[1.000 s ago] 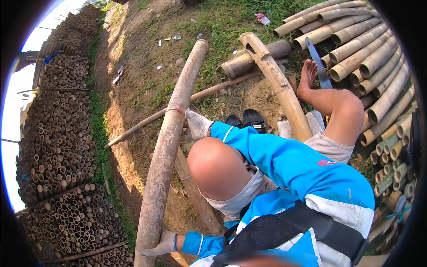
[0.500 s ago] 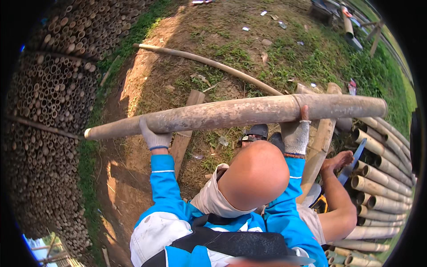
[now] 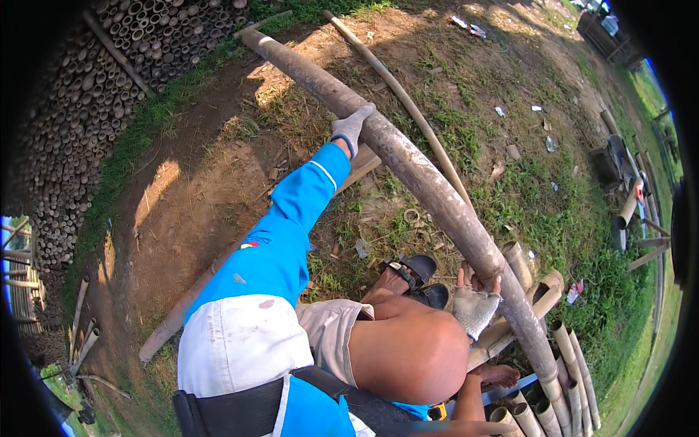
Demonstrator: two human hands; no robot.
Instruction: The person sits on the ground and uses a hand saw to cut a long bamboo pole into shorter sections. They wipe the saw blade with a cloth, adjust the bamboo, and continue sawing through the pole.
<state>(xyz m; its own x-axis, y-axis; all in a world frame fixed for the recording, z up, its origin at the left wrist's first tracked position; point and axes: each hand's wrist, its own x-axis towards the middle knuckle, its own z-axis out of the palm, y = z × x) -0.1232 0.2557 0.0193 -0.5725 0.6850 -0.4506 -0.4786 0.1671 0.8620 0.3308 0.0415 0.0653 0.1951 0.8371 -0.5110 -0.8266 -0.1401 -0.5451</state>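
A long, thick grey-brown bamboo pole (image 3: pixel 429 189) runs diagonally from the upper left to the lower right, held above the ground. My left hand (image 3: pixel 352 125), in a grey glove at the end of a blue sleeve, grips the pole's upper part with the arm stretched out. In a grey knit glove, my right hand (image 3: pixel 475 307) holds the pole from below near its lower end. The pole's lower end passes over a pile of cut bamboo pieces (image 3: pixel 564 364).
A tall stack of bamboo poles (image 3: pixel 95 109) fills the upper left. A thin pole (image 3: pixel 408 109) and a wooden plank (image 3: pixel 364 166) lie on the dirt and grass. Black sandals (image 3: pixel 419 273) sit near my right hand. Litter dots the grass at the right.
The pole has swung from lying level across the view to a steep diagonal. My left arm has stretched out along it, and the view has turned toward the grass.
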